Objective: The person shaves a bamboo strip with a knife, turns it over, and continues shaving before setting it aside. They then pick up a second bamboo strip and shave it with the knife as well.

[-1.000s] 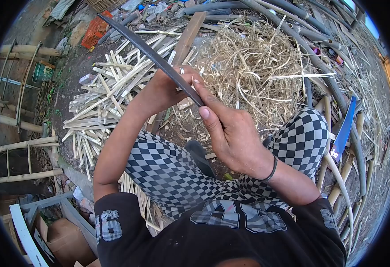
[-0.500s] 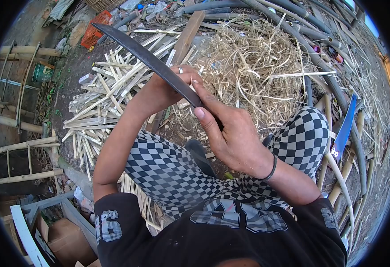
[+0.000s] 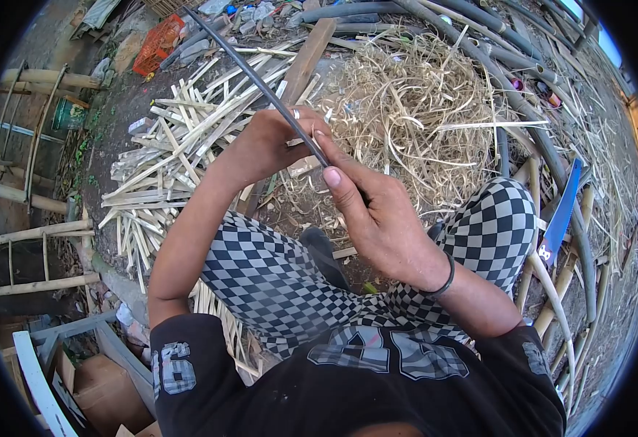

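A long, dark, curved machete (image 3: 249, 71) slants up and to the left from my right hand (image 3: 386, 222), its edge turned mostly toward me. The right fingers are closed round its lower end, with the thumb lying along the blade; the handle is hidden. My left hand (image 3: 269, 142), with a ring on one finger, is closed just behind the blade. A pale bamboo strip (image 3: 328, 115) shows at its fingertips, though most of it is covered by the hands and machete. Both hands are close together above the ground, beyond my knees.
Cut bamboo strips (image 3: 180, 156) are heaped at the left, and curly shavings (image 3: 414, 109) at the right. A wooden plank (image 3: 309, 58) stands between them. A blue handsaw (image 3: 563, 207) lies by my right knee near poles (image 3: 545, 135). An orange crate (image 3: 159, 45) stands far left.
The machete has rotated, so its broad face now looks thin, and its tip has swung slightly up and right. Both hands stay in nearly the same place.
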A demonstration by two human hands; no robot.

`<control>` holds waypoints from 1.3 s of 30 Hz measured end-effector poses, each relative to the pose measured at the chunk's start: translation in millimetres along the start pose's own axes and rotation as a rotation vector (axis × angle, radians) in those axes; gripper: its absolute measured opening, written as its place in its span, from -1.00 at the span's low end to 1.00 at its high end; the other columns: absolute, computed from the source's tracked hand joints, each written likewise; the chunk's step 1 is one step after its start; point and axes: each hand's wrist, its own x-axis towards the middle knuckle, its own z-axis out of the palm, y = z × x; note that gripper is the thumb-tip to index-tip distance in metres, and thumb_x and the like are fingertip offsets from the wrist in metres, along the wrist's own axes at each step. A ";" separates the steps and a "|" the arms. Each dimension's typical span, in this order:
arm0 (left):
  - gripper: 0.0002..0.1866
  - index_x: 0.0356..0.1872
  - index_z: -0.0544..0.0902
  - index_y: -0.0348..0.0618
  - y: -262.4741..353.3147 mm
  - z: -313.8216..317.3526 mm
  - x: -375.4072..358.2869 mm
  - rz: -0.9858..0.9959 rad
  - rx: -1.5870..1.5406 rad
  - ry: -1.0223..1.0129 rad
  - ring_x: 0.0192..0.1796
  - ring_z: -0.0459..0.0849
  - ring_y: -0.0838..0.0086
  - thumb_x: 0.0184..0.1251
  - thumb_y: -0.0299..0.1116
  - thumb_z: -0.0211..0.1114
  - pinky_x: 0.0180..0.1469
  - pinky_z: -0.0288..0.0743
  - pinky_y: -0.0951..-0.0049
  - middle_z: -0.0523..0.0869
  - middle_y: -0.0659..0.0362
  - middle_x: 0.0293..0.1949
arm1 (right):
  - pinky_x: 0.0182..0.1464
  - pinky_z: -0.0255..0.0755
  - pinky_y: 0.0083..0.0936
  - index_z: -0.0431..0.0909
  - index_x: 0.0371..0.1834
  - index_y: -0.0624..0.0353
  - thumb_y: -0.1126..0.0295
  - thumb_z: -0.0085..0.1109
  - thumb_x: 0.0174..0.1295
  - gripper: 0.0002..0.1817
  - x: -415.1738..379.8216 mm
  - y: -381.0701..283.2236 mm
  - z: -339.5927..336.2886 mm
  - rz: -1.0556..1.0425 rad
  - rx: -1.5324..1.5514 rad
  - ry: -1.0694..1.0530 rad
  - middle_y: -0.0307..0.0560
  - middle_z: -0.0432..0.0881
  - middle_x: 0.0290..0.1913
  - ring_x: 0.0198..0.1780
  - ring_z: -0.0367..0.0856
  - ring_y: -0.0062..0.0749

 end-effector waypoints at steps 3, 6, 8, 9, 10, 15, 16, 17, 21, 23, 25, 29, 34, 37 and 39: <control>-0.73 -0.16 0.66 -0.16 -1.3 -1.0 -1.3 -0.008 -0.044 -0.009 -0.09 0.75 0.19 0.09 -0.50 0.49 -0.03 0.65 0.29 0.76 0.15 -0.15 | -0.17 0.50 -0.12 0.38 0.42 0.31 0.13 -0.08 0.56 -0.45 0.8 3.6 1.7 0.001 0.016 -0.001 0.30 0.61 -0.44 -0.32 0.70 0.13; -0.72 -0.12 0.68 -0.17 -0.1 -0.7 -2.2 -0.034 -0.056 -0.022 -0.08 0.75 0.19 0.11 -0.50 0.49 -0.01 0.66 0.30 0.77 0.13 -0.13 | -0.19 0.50 -0.15 0.37 0.43 0.29 0.12 -0.08 0.56 -0.45 1.4 4.6 1.1 0.002 0.040 0.001 0.31 0.60 -0.45 -0.34 0.69 0.11; -0.80 -0.18 0.66 -0.21 0.8 1.3 -2.7 -0.012 -0.085 0.018 -0.11 0.74 0.26 0.16 -0.54 0.42 -0.08 0.65 0.33 0.74 0.13 -0.18 | -0.20 0.49 -0.17 0.37 0.43 0.28 0.12 -0.08 0.56 -0.45 1.6 4.7 0.8 0.032 0.045 -0.016 0.32 0.59 -0.45 -0.36 0.68 0.10; -0.80 -0.18 0.66 -0.21 0.6 1.7 -3.3 -0.014 -0.085 0.027 -0.11 0.74 0.26 0.16 -0.54 0.42 -0.08 0.65 0.33 0.74 0.13 -0.18 | -0.21 0.49 -0.18 0.38 0.43 0.28 0.11 -0.08 0.56 -0.45 1.9 5.3 1.0 0.027 0.038 -0.012 0.32 0.58 -0.45 -0.37 0.67 0.09; -0.78 -0.18 0.65 -0.20 -0.1 1.9 -3.7 -0.028 -0.083 0.020 -0.11 0.74 0.26 0.15 -0.54 0.43 -0.07 0.64 0.33 0.74 0.13 -0.18 | -0.22 0.48 -0.19 0.38 0.43 0.27 0.11 -0.08 0.56 -0.45 2.1 6.0 1.4 0.022 0.032 -0.007 0.32 0.57 -0.46 -0.38 0.67 0.08; -0.74 -0.16 0.64 -0.20 -0.4 1.0 -4.3 -0.029 -0.133 0.025 -0.08 0.74 0.26 0.11 -0.57 0.45 -0.03 0.63 0.30 0.74 0.13 -0.17 | -0.25 0.47 -0.19 0.37 0.44 0.26 0.11 -0.09 0.57 -0.45 3.3 7.4 2.8 0.020 0.062 -0.011 0.27 0.55 -0.49 -0.42 0.64 0.02; -0.73 -0.15 0.64 -0.19 -1.7 1.3 -4.6 -0.041 -0.132 0.005 -0.07 0.73 0.27 0.10 -0.58 0.45 -0.01 0.62 0.29 0.74 0.14 -0.16 | -0.27 0.46 -0.20 0.37 0.44 0.25 0.10 -0.10 0.57 -0.45 3.2 7.3 2.8 0.018 0.072 -0.011 0.24 0.54 -0.52 -0.45 0.63 -0.04; -0.72 -0.15 0.64 -0.18 -2.6 1.3 -4.9 -0.053 -0.129 -0.011 -0.06 0.73 0.27 0.09 -0.59 0.45 0.02 0.62 0.29 0.74 0.14 -0.15 | -0.27 0.46 -0.20 0.37 0.44 0.25 0.10 -0.10 0.57 -0.45 3.5 6.7 2.6 0.016 0.060 -0.022 0.24 0.54 -0.52 -0.45 0.63 -0.04; -0.72 -0.14 0.66 -0.17 0.9 -2.1 -5.7 -0.109 -0.138 -0.014 -0.05 0.72 0.27 0.10 -0.60 0.44 0.04 0.61 0.28 0.74 0.16 -0.14 | -0.30 0.44 -0.27 0.34 0.47 0.23 0.10 -0.10 0.58 -0.44 4.9 7.4 4.4 0.063 0.067 -0.029 0.12 0.49 -0.57 -0.49 0.54 -0.27; -0.72 -0.14 0.67 -0.17 -1.6 -0.8 -5.8 -0.093 -0.093 -0.014 -0.04 0.73 0.26 0.09 -0.59 0.45 0.04 0.61 0.28 0.75 0.16 -0.12 | -0.32 0.44 -0.29 0.33 0.48 0.22 0.10 -0.10 0.58 -0.44 5.9 8.4 5.5 0.049 0.072 -0.023 0.09 0.47 -0.58 -0.50 0.51 -0.33; -0.74 -0.15 0.68 -0.18 -0.3 -0.3 -5.5 -0.112 -0.119 -0.004 -0.05 0.73 0.26 0.10 -0.59 0.45 0.03 0.62 0.29 0.75 0.15 -0.14 | -0.33 0.44 -0.29 0.31 0.49 0.22 0.10 -0.08 0.57 -0.43 6.6 7.8 6.3 0.027 0.032 -0.013 0.09 0.48 -0.58 -0.52 0.52 -0.30; -0.79 -0.20 0.69 -0.19 -2.9 -0.1 -4.7 -0.042 -0.161 0.026 -0.08 0.75 0.25 0.11 -0.56 0.45 0.01 0.64 0.30 0.76 0.12 -0.18 | -0.32 0.47 -0.25 0.29 0.50 0.24 0.11 -0.06 0.56 -0.42 5.1 4.9 9.6 -0.032 -0.024 0.015 0.14 0.54 -0.54 -0.49 0.60 -0.22; -0.79 -0.21 0.70 -0.18 -3.7 1.1 -5.6 -0.010 -0.140 0.037 -0.10 0.76 0.26 0.11 -0.52 0.47 0.00 0.65 0.30 0.76 0.12 -0.20 | -0.29 0.48 -0.23 0.28 0.50 0.26 0.10 -0.07 0.57 -0.41 4.0 10.3 13.9 -0.118 -0.058 0.055 0.16 0.55 -0.51 -0.45 0.64 -0.14; -0.78 -0.20 0.70 -0.17 -2.6 0.8 -5.5 -0.020 -0.155 0.038 -0.09 0.76 0.26 0.10 -0.51 0.47 0.01 0.65 0.30 0.76 0.13 -0.20 | -0.28 0.48 -0.21 0.28 0.49 0.28 0.10 -0.08 0.57 -0.41 3.4 5.0 10.9 -0.075 -0.051 0.025 0.16 0.55 -0.51 -0.44 0.63 -0.11; -0.78 -0.20 0.70 -0.17 -3.3 0.8 -5.4 -0.022 -0.166 0.035 -0.08 0.76 0.27 0.10 -0.51 0.47 0.02 0.64 0.30 0.76 0.13 -0.19 | -0.28 0.47 -0.21 0.28 0.49 0.28 0.10 -0.09 0.57 -0.41 3.3 4.2 9.7 -0.015 -0.038 -0.014 0.16 0.55 -0.51 -0.44 0.63 -0.10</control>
